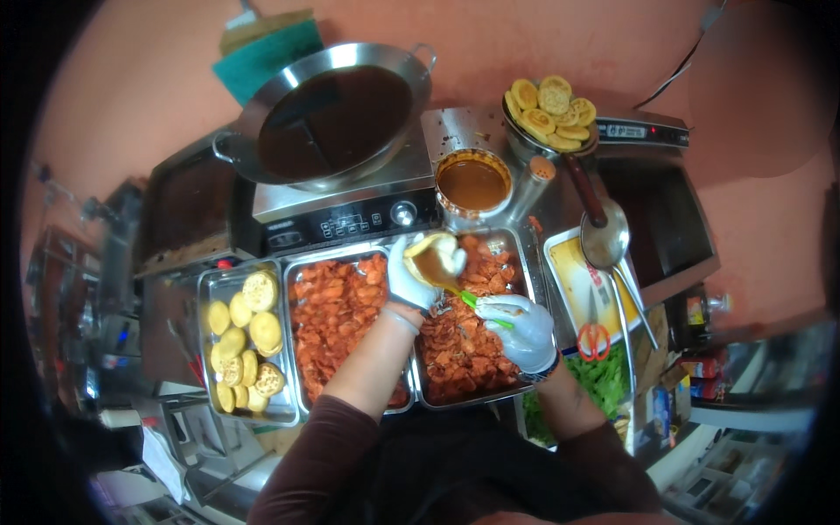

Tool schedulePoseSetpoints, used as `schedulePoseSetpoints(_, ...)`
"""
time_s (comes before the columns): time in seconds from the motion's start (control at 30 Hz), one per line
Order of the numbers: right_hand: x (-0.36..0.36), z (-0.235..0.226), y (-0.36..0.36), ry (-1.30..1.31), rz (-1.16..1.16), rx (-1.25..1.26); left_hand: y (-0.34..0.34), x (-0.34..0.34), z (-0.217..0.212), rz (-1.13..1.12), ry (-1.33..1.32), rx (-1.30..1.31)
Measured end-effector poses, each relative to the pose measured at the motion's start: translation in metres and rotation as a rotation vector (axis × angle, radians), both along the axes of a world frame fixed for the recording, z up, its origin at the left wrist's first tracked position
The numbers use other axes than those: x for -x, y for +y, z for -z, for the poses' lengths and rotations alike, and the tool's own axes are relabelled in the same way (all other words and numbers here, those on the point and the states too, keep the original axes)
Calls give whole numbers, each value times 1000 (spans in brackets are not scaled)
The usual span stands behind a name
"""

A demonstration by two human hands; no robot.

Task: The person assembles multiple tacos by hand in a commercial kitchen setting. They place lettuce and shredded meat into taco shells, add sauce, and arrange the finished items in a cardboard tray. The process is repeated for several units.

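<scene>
Both my hands wear whitish gloves. My left hand (404,278) is closed around a split round flatbread (418,248), held tilted above the two trays of meat, with brown sauce on its inner face. In my right hand (522,334) is a basting brush (471,299) with a bright green handle, its head end at the lower edge of the flatbread. Beneath my hands lie a left tray of chopped reddish meat (337,289) and a right tray of chopped reddish meat (464,350). Behind the flatbread stands a pot of brown sauce (474,185).
A large wok (341,114) of dark liquid sits on an induction cooker (350,226). Flatbreads fill a tray (291,385) at left and a bowl (529,144) at back right. A ladle (605,241), scissors (593,341) and green leaves (604,385) lie at right.
</scene>
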State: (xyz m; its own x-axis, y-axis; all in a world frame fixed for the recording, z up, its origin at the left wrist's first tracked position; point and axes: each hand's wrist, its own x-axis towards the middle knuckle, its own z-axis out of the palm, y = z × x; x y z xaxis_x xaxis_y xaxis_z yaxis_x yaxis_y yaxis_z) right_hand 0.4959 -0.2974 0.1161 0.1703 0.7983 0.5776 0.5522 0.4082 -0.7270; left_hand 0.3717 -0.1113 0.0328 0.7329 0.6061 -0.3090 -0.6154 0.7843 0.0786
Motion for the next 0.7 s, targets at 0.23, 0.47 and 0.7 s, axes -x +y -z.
schedulePoseSetpoints(0.23,13,-5,9,207,143,22,-17,13,2,6,132,-34)
schedulePoseSetpoints(0.47,22,-21,18,-70,234,-201,-21,31,8,-22,49,-35)
schedulePoseSetpoints(0.7,-32,-14,53,17,367,-117,-20,61,6,-61,117,170)
